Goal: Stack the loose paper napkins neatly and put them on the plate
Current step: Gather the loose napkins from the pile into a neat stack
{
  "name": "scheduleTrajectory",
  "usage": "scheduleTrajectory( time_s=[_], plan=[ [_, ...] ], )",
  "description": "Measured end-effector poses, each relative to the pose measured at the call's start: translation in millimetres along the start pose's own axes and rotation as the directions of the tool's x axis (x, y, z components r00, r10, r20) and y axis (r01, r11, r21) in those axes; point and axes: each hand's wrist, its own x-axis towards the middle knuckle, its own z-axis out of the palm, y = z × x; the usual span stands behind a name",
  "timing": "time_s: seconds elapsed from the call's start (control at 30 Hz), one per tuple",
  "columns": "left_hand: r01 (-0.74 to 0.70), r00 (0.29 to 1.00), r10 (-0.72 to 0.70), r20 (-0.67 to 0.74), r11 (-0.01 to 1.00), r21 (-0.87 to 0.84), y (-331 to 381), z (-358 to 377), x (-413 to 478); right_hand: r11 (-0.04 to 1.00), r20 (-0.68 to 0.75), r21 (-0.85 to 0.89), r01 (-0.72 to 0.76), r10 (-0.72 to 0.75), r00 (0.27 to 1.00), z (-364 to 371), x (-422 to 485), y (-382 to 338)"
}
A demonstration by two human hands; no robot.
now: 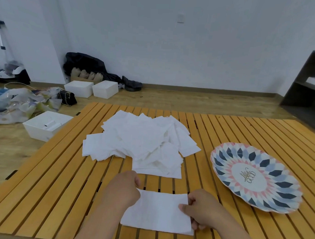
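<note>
A loose heap of white paper napkins [143, 142] lies spread in the middle of the slatted wooden table [61, 187]. Nearer to me, one flat white napkin [159, 211] lies on the slats between my hands. My left hand [124, 188] holds its left edge with curled fingers. My right hand [201, 208] pinches its right edge between thumb and fingers. To the right stands a round plate [275, 193] with a blue, pink and white petal pattern and gold lettering at its centre; nothing lies on it.
On the floor to the left sit an open white box [45, 124], two more white boxes [91, 88], crumpled plastic bags [19, 102] and a small black bag [66, 97]. A dark shelf unit [308, 85] stands at the right wall.
</note>
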Motion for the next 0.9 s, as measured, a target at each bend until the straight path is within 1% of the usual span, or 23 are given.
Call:
scheduleTrajectory(
  time_s=[0.03, 0.1, 0.17, 0.2, 0.27, 0.33, 0.37, 0.4, 0.5, 0.53, 0.63, 0.7, 0.8, 0.9],
  plan=[
    [0.000, 1.000, 0.000, -0.002, 1.000, 0.008, -1, 1, 0, 1.000, -0.032, -0.029, 0.001, -0.002, 0.999, 2, 0, 0],
    [-0.003, 1.000, 0.003, -0.011, 0.999, 0.042, -3, 0, -1, 0.989, -0.121, -0.144, 0.029, -0.046, 0.992, 4, 0, 2],
    [-0.035, 0.998, 0.039, -0.049, 0.996, 0.082, -3, -3, 0, 0.976, -0.190, -0.209, 0.068, -0.109, 0.976, 6, -3, 1],
    [-0.061, 0.993, 0.069, -0.092, 0.994, 0.089, -3, -5, 1, 0.972, -0.214, -0.218, 0.085, -0.133, 0.968, 7, -5, 0],
    [-0.166, 0.959, 0.185, -0.213, 0.980, 0.107, 0, -8, 3, 0.965, -0.228, -0.238, 0.111, -0.166, 0.959, 6, -8, -2],
    [-0.296, 0.877, 0.350, -0.329, 0.933, 0.204, 4, -7, 4, 0.959, -0.227, -0.251, 0.134, -0.193, 0.955, 7, -10, -4],
    [-0.341, 0.842, 0.416, -0.343, 0.904, 0.259, 5, -3, 6, 0.956, -0.223, -0.253, 0.149, -0.207, 0.952, 9, -10, -5],
    [-0.368, 0.826, 0.457, -0.330, 0.880, 0.300, 6, 2, 9, 0.954, -0.221, -0.252, 0.162, -0.220, 0.950, 10, -10, -5],
    [-0.341, 0.833, 0.487, -0.264, 0.826, 0.449, 8, 15, 19, 0.955, -0.229, -0.243, 0.171, -0.228, 0.946, 14, -7, -4],
    [-0.347, 0.840, 0.489, -0.234, 0.816, 0.463, 9, 19, 21, 0.956, -0.233, -0.241, 0.167, -0.224, 0.946, 15, -6, -4],
    [-0.357, 0.837, 0.500, -0.222, 0.807, 0.471, 12, 24, 24, 0.961, -0.225, -0.224, 0.163, -0.213, 0.951, 15, -4, -3],
    [-0.371, 0.846, 0.490, -0.209, 0.824, 0.428, 14, 25, 23, 0.965, -0.225, -0.213, 0.155, -0.203, 0.953, 16, -2, -3],
    [-0.390, 0.837, 0.482, -0.259, 0.858, 0.335, 16, 16, 21, 0.968, -0.218, -0.209, 0.141, -0.187, 0.958, 16, -1, -3],
    [-0.399, 0.848, 0.431, -0.309, 0.902, 0.165, 18, -1, 16, 0.969, -0.218, -0.202, 0.138, -0.182, 0.959, 18, 0, -3]
  ],
)
